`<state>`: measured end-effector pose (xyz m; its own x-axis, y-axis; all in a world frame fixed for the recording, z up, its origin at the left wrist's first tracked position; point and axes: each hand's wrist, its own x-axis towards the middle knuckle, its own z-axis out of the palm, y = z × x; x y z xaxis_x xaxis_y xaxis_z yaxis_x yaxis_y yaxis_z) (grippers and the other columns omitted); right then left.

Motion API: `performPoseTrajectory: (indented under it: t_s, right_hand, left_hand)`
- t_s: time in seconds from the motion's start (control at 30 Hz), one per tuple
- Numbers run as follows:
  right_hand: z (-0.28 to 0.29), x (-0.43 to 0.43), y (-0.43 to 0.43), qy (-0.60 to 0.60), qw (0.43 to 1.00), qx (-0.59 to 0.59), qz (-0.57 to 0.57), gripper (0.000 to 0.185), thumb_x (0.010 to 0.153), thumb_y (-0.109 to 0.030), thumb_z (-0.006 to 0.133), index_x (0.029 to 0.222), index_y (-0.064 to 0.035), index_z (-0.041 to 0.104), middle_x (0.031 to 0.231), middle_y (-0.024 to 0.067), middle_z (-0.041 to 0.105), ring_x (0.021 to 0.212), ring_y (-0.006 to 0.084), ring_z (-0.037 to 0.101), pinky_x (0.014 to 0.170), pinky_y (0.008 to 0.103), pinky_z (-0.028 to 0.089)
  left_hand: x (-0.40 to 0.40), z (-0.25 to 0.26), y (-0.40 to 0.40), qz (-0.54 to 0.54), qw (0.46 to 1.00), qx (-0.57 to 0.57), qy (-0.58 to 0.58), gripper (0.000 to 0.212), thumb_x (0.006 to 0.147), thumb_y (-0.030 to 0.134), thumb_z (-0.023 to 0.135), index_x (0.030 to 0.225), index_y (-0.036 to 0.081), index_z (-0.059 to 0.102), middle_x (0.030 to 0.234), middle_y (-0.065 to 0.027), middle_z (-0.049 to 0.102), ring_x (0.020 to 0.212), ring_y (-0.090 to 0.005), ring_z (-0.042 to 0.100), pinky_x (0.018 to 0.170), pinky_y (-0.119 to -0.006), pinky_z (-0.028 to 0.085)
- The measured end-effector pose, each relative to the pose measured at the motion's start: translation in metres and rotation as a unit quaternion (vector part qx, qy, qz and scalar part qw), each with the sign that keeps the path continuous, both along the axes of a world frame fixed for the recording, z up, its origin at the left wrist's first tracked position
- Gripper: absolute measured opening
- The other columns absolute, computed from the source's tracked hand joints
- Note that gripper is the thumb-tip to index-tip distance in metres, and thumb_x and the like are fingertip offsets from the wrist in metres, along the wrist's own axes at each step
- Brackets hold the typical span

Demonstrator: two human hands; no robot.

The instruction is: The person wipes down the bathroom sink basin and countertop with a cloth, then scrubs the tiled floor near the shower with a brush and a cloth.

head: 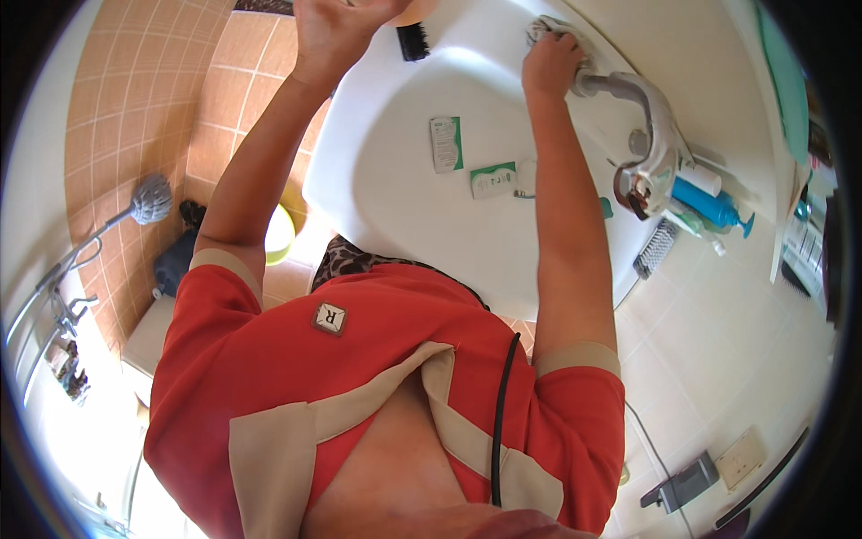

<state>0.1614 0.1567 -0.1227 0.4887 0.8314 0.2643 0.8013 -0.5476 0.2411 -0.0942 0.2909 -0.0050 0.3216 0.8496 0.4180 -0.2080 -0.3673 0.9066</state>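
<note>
My right hand (555,62) grips a crumpled grey-white cloth (544,28) against the back rim of the white washbasin (404,195), just beyond the base of the chrome faucet (656,128). At the top edge, partly cut off, is my left hand (340,27). Its fingers reach towards a peach-coloured rounded object (416,9); whether they hold it is unclear. Black bristles (413,42) show just below that object. Two green-and-white packets (446,145) (493,180) lie in the basin. Beside my right forearm, a small toothbrush-like item (524,194) is partly hidden.
Right of the faucet lie a blue pump bottle (707,202), a white tube-like container (700,178) and a grey-bristled brush (654,249). A shelf edge (778,222) with toiletries stands far right. A grey scrubbing brush (151,199) hangs left. A yellow-green basin (281,234) sits below the washbasin.
</note>
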Motion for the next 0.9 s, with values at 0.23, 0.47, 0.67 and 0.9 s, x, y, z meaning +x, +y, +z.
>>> performPoseTrajectory:
  t_s: [0.23,0.47,0.67,0.9]
  right_hand:
    - [-0.004,-0.028,-0.057,0.053,0.991,0.104,0.061,0.016,0.084,-0.008,0.059,0.098,-0.0025,0.064,0.099,0.0149,0.061,0.105,0.035,0.05,0.093,0.0427,0.042]
    - [0.013,-0.041,-0.136,0.447,0.86,0.236,-0.069,0.024,0.09,-0.018,0.058,0.106,-0.001,0.061,0.106,0.0186,0.059,0.096,0.0309,0.058,0.081,0.0393,0.047]
    - [0.039,-0.022,-0.103,0.445,0.629,0.602,-0.21,0.038,0.097,-0.031,0.052,0.101,0.0057,0.06,0.094,0.0201,0.064,0.082,0.0251,0.057,0.079,0.0384,0.046]
    - [-0.017,0.005,-0.1,0.199,0.899,0.384,-0.072,0.026,0.09,-0.004,0.049,0.111,0.0109,0.053,0.119,0.0309,0.051,0.106,0.0447,0.052,0.09,0.0472,0.044]
  left_hand:
    - [0.012,0.006,-0.006,-0.031,0.999,0.0,0.031,0.088,0.069,0.013,0.085,0.138,0.003,0.03,0.128,-0.0131,0.053,0.117,-0.0247,0.056,0.097,-0.039,0.05]
    - [0.058,0.002,-0.02,-0.092,0.995,0.002,0.047,0.096,0.066,0.007,0.086,0.142,0.006,0.028,0.129,-0.014,0.053,0.12,-0.0252,0.054,0.099,-0.038,0.047]
    - [0.106,-0.032,-0.016,-0.08,0.991,0.069,0.087,0.1,0.064,0.018,0.089,0.144,0.007,0.03,0.132,-0.0159,0.052,0.123,-0.0288,0.052,0.099,-0.04,0.046]
    - [0.146,-0.045,-0.028,-0.093,0.987,0.092,0.091,0.095,0.061,0.019,0.089,0.14,0.007,0.037,0.128,-0.0182,0.055,0.12,-0.0343,0.054,0.098,-0.042,0.046]
